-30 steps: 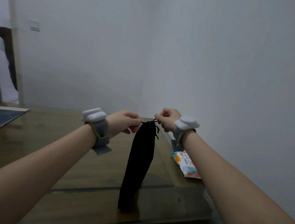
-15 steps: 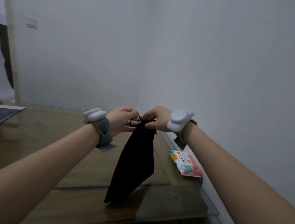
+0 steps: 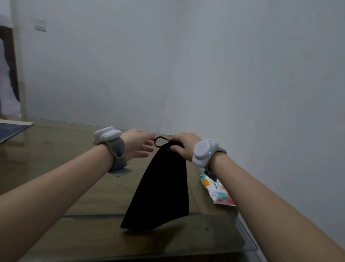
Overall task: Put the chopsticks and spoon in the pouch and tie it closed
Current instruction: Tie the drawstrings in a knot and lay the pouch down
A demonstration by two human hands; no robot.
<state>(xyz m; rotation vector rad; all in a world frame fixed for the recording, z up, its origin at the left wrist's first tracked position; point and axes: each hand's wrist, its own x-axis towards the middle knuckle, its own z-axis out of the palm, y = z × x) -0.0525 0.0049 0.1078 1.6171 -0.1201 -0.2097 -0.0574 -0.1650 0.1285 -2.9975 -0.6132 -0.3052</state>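
Note:
A black cloth pouch (image 3: 160,194) stands tilted on the wooden table (image 3: 60,180), its lower end resting near the front edge. My right hand (image 3: 182,145) grips the gathered neck of the pouch from above. A loop of black drawstring (image 3: 160,140) sticks out to the left of that neck. My left hand (image 3: 138,145) is beside the loop with its fingers spread, the upper fingertips at the cord. No chopsticks or spoon are in sight; what the pouch holds is hidden.
A colourful wipes packet (image 3: 216,190) lies on the table's right side under my right forearm. A dark blue flat board (image 3: 0,131) sits at the far left. Grey walls meet in a corner behind the table. A glass sheet overhangs the front right corner.
The pouch has swung so its broad face shows. My right hand shifted onto the pouch neck. My left hand spread its fingers and a drawstring loop now shows between the hands.

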